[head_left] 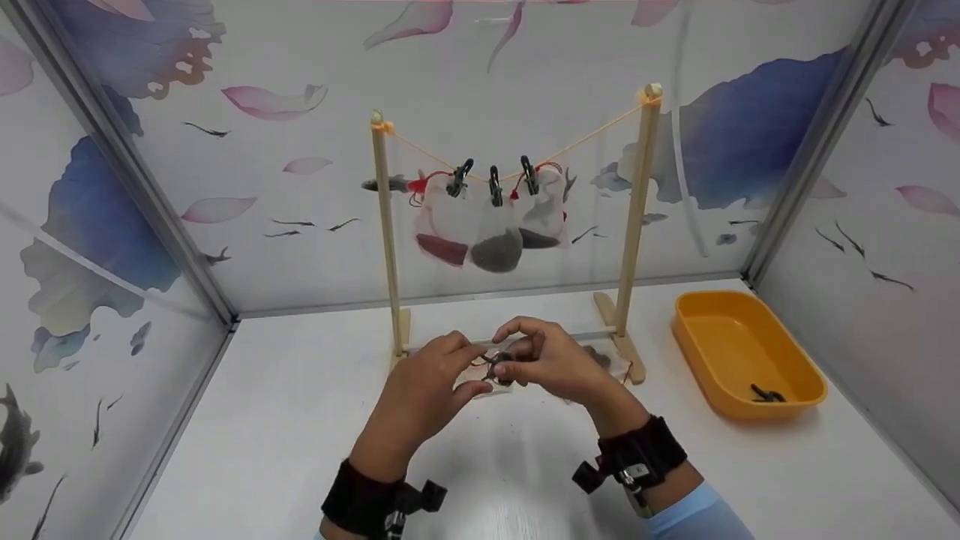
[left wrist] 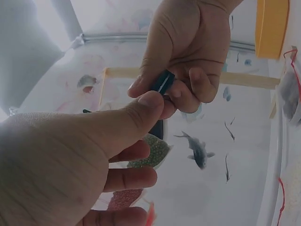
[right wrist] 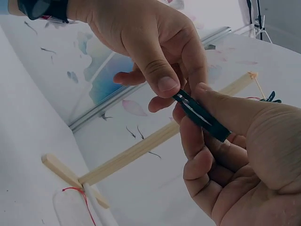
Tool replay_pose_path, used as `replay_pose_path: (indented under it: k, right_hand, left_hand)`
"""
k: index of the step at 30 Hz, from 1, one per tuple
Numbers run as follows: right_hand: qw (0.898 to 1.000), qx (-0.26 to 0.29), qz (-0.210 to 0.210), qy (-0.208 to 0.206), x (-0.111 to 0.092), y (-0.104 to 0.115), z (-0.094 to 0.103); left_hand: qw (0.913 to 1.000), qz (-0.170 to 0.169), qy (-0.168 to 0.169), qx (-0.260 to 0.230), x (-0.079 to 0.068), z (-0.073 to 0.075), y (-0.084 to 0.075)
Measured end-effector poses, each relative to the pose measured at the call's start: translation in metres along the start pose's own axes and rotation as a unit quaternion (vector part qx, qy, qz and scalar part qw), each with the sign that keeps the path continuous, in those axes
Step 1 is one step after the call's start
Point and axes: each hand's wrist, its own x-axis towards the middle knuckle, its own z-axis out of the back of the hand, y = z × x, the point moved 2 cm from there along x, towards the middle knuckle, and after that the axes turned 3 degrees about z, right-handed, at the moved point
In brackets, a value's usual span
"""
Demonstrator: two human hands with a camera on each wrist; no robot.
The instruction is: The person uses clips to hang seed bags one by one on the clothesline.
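Note:
Between my two hands, over the table in front of the rack, is a small dark green clip (right wrist: 202,117). My left hand (head_left: 431,386) pinches one end of it with thumb and forefinger. With thumb and fingers, my right hand (head_left: 559,365) grips the other end. The fingertips of both hands nearly meet around the clip (left wrist: 163,82) in the left wrist view. Behind and under the hands, a sheer pouch (head_left: 598,357) with dark contents and red cord lies on the table, partly covered by the right hand.
A wooden rack (head_left: 634,217) carries a sagging orange string (head_left: 592,136). Three dark clips on it hold sheer pouches with red (head_left: 441,249), grey-green (head_left: 496,251) and dark contents (head_left: 538,238). At the right stands a yellow basin (head_left: 739,337) with dark clips (head_left: 767,394) inside.

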Motion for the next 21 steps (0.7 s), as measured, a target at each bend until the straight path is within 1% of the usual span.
replay_pose_path:
  k: [2, 3, 5, 6, 7, 9, 12, 14, 16, 17, 21]
  right_hand:
    - [1.000, -0.010, 0.002, -0.020, 0.002, -0.004, -0.002]
    - [0.999, -0.030, 0.003, -0.032, 0.003, -0.007, -0.003]
    - [0.993, -0.104, -0.006, -0.058, 0.005, -0.016, -0.008]
    - [0.986, -0.150, -0.014, -0.065, 0.006, -0.022, -0.012]
    - [0.977, -0.201, -0.020, -0.065, 0.008, -0.028, -0.017]
    - [0.953, -0.299, -0.031, -0.044, 0.011, -0.040, -0.028]
    - [0.918, -0.395, -0.035, 0.016, 0.013, -0.057, -0.044]
    - [0.895, -0.441, -0.029, 0.048, 0.012, -0.065, -0.053]
    - [0.874, -0.481, -0.020, 0.065, 0.012, -0.071, -0.060]
    - [0.863, -0.500, -0.012, 0.068, 0.013, -0.073, -0.063]
    - [0.828, -0.557, 0.013, 0.065, 0.022, -0.078, -0.074]
  left_hand:
    - [0.9996, -0.004, -0.016, 0.024, -0.001, 0.002, 0.004]
    - [0.9991, -0.003, -0.025, 0.035, -0.002, 0.003, 0.006]
    - [0.9976, 0.005, -0.044, 0.053, -0.004, 0.006, 0.011]
    - [0.9967, 0.012, -0.053, 0.061, -0.005, 0.007, 0.014]
    - [0.9957, 0.019, -0.060, 0.068, -0.005, 0.009, 0.018]
    - [0.9939, 0.030, -0.070, 0.080, -0.006, 0.011, 0.024]
    - [0.9925, 0.041, -0.073, 0.089, -0.006, 0.014, 0.030]
    - [0.9930, 0.047, -0.067, 0.086, -0.006, 0.015, 0.032]
    - [0.9937, 0.057, -0.059, 0.077, -0.006, 0.016, 0.034]
    - [0.9938, 0.061, -0.057, 0.073, -0.007, 0.016, 0.034]
    - [0.9929, 0.073, -0.057, 0.074, -0.009, 0.017, 0.038]
